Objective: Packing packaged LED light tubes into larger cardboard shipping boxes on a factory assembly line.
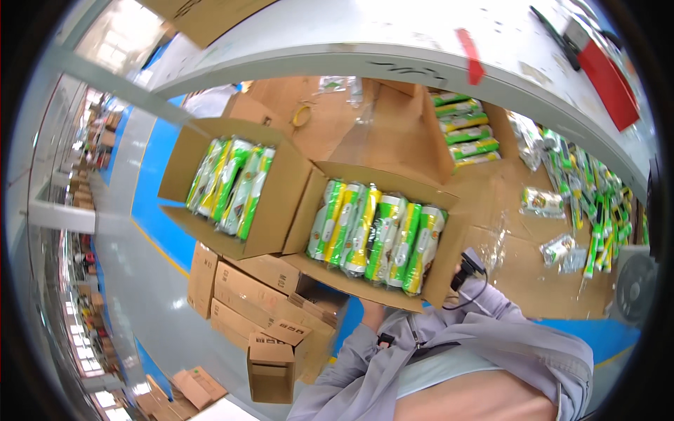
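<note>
An open cardboard box [337, 278] stands before me, packed with a row of green, yellow and white plastic-wrapped packs [385, 235]. My left hand [373, 315] is at its near side, with the fingers hidden by the cardboard. At the right wall is my right hand [456, 276], mostly covered by the box edge and by a black device [469, 266] worn at the wrist. Neither hand shows its fingers, so their grip cannot be made out. A second open carton [284, 203] with similar packs touches the box on the left.
Another carton [437, 144] of packs sits at the far right of the cardboard-covered table [523, 281]. Loose packs [604, 210] pile up beyond it, near a fan [635, 286]. A tape roll [301, 116] lies at the back, under a shelf [337, 52]. Folded cartons [253, 291] stack at lower left.
</note>
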{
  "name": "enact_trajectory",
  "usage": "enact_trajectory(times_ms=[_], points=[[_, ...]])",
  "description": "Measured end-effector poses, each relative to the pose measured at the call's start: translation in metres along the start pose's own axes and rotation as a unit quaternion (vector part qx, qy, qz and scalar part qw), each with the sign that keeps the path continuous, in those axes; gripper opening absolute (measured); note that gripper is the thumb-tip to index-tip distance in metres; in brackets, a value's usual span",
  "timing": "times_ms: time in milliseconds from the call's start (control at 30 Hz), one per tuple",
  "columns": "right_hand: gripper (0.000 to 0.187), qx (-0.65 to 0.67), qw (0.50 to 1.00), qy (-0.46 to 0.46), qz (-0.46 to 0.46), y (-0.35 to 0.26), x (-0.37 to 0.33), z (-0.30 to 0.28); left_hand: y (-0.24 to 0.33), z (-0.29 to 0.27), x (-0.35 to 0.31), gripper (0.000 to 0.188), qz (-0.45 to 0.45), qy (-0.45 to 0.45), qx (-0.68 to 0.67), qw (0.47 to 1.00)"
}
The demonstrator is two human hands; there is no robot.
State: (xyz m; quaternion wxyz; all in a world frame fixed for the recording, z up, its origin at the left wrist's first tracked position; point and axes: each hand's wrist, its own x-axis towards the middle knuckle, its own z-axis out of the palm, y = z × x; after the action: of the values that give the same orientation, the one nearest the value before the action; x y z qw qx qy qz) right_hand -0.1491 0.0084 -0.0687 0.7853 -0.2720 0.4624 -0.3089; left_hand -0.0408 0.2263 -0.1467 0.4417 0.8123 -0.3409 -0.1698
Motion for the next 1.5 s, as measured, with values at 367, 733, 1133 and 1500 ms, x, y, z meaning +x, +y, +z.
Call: enact_trajectory(times_ms=[367,733,1133,1500], points=[[0.066,-0.525,0.702,0.104,-0.470,-0.197,0.050,0.015,0.099,-0.066,0.021,0.030,-0.363,0.139,-0.336,0.858],[0.034,-0.653,0.618,-0.109,-0.423,-0.226,0.039,-0.082,0.159,-0.026,-0.016,0.022,-0.204,-0.208,-0.128,0.948],[0.033,-0.555,0.728,-0.111,-0.388,-0.211,-0.222,-0.257,0.325,0.046,0.036,0.034,0.244,-0.062,0.072,0.965],[0.041,-0.476,0.877,0.062,0.012,-0.162,-0.210,-0.285,0.325,0.121,0.054,0.022,0.301,-0.241,0.343,0.856]])
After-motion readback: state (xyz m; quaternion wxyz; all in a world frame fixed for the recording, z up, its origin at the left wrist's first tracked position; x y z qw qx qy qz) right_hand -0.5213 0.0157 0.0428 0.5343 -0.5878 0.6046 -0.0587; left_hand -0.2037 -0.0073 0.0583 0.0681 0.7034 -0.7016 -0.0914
